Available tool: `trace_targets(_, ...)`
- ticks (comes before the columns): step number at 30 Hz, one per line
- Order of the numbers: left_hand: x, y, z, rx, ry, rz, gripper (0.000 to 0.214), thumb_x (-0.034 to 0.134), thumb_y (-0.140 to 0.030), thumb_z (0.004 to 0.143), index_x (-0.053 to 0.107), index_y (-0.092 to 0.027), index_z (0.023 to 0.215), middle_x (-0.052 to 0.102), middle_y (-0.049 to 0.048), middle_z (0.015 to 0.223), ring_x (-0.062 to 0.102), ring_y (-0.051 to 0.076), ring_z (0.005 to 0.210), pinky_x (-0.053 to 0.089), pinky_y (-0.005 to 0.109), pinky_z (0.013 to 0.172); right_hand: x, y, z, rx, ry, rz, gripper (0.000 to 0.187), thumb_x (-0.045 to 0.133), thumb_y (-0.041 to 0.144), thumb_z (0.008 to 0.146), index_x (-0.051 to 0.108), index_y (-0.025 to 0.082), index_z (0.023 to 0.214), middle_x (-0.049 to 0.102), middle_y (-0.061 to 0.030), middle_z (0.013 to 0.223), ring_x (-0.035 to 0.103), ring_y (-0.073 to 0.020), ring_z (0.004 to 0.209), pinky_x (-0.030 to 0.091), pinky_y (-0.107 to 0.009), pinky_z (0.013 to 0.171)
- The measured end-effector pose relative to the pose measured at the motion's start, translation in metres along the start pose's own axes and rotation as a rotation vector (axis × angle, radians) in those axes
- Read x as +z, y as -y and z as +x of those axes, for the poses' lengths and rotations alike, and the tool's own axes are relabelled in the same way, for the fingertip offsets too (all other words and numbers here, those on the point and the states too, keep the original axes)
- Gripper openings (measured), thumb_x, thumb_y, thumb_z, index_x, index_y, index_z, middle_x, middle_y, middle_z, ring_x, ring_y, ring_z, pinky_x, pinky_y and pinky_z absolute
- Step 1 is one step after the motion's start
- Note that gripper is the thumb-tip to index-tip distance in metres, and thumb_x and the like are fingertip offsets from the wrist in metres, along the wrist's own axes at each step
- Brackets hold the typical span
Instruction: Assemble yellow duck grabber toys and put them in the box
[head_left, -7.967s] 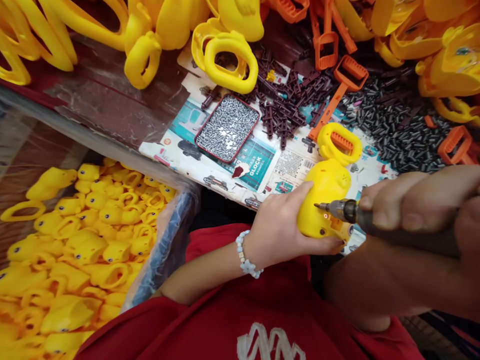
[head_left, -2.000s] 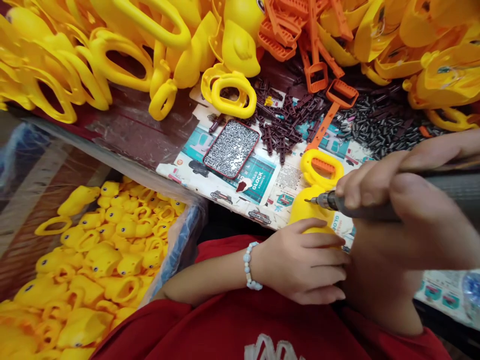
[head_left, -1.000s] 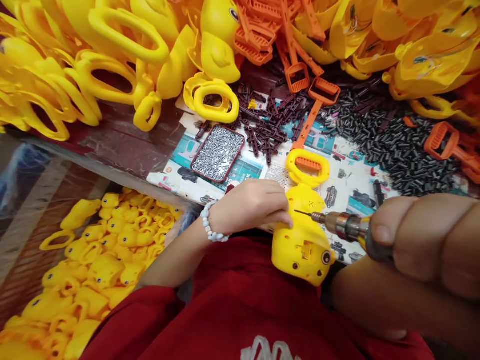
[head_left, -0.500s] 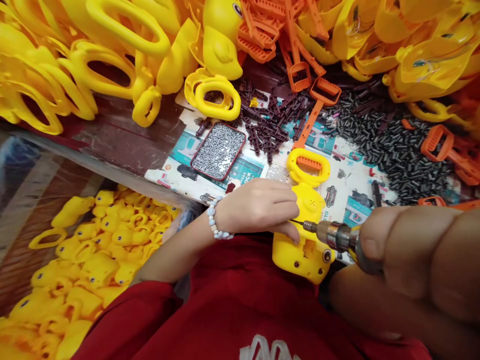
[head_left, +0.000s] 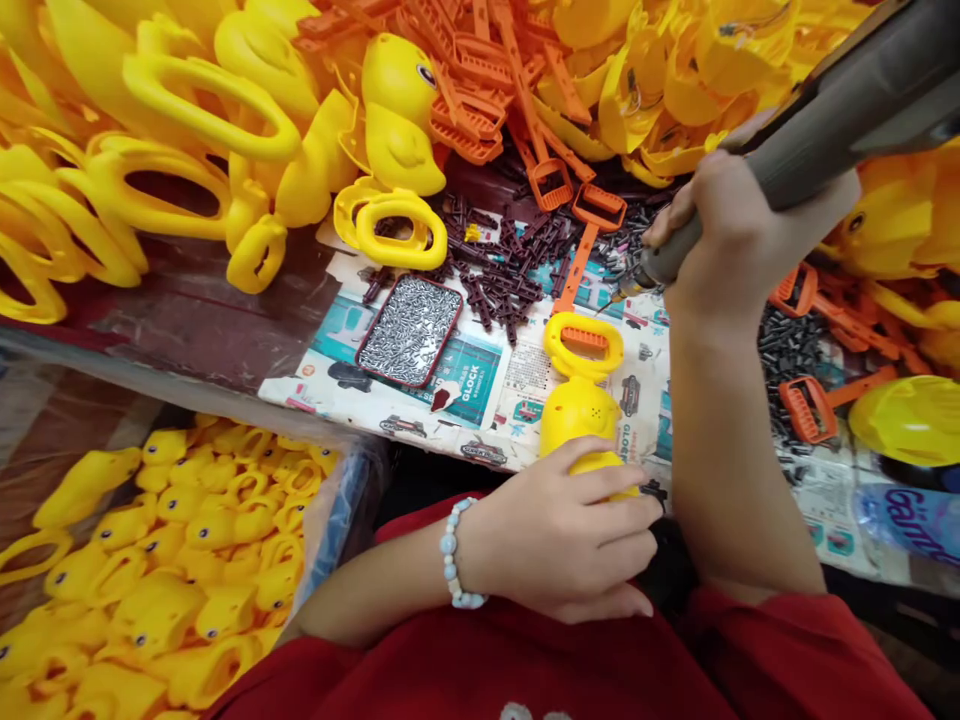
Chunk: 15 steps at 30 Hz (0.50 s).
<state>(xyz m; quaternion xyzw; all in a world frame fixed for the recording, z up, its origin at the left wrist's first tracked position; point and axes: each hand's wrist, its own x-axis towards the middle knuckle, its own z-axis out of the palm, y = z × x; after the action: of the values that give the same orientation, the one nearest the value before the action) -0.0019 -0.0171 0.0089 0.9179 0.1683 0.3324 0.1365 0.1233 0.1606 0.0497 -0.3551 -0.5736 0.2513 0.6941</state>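
Two grips: left hand (head_left: 559,535) cupping smooth yellow plastic duck body (head_left: 577,420); right hand (head_left: 720,225) clenching cylindrical drill (head_left: 817,150).

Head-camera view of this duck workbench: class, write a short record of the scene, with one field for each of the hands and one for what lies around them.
Left hand: fingers curled over a yellow plastic duck body.
Right hand: gripping a grey rotary drill, raised apart from the duck.
Nearby: a yellow oval handle beyond the duck; a red-rimmed tray of small metal pins.
Lower left: a bin of yellow duck parts.
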Motion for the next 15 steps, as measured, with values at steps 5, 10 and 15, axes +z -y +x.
trace_targets(5, 0.0, 0.005, -0.001, -0.006, 0.001, -0.022, 0.036, 0.043, -0.042, 0.095, 0.066, -0.015, 0.087, 0.069, 0.0048, 0.107, 0.055, 0.023, 0.112, 0.04, 0.043, 0.097, 0.0, 0.002, -0.007, 0.003, -0.052, 0.052, 0.024, 0.055, 0.025, 0.066, 0.036, 0.025, 0.08, 0.042, 0.0042, 0.065, 0.04, -0.0085, 0.04, 0.034, -0.028, 0.034)
trace_targets(10, 0.002, 0.007, -0.001, -0.023, 0.024, -0.07, 0.035, 0.042, -0.04, 0.095, 0.066, -0.015, 0.088, 0.069, 0.0058, 0.107, 0.057, 0.022, 0.108, 0.042, 0.04, 0.095, 0.002, -0.001, -0.009, -0.027, -0.01, -0.02, 0.017, 0.054, 0.023, 0.072, 0.04, 0.024, 0.08, 0.039, 0.0044, 0.063, 0.042, -0.0082, 0.042, 0.038, -0.027, 0.036)
trace_targets(15, 0.007, 0.005, -0.001, -0.028, 0.021, -0.132, 0.036, 0.043, -0.042, 0.094, 0.065, -0.015, 0.086, 0.069, 0.006, 0.107, 0.059, 0.022, 0.108, 0.044, 0.038, 0.095, 0.0, -0.008, -0.008, -0.043, -0.027, 0.022, 0.024, 0.054, 0.022, 0.069, 0.032, 0.023, 0.079, 0.04, 0.0052, 0.063, 0.04, -0.0077, 0.041, 0.034, -0.025, 0.034)
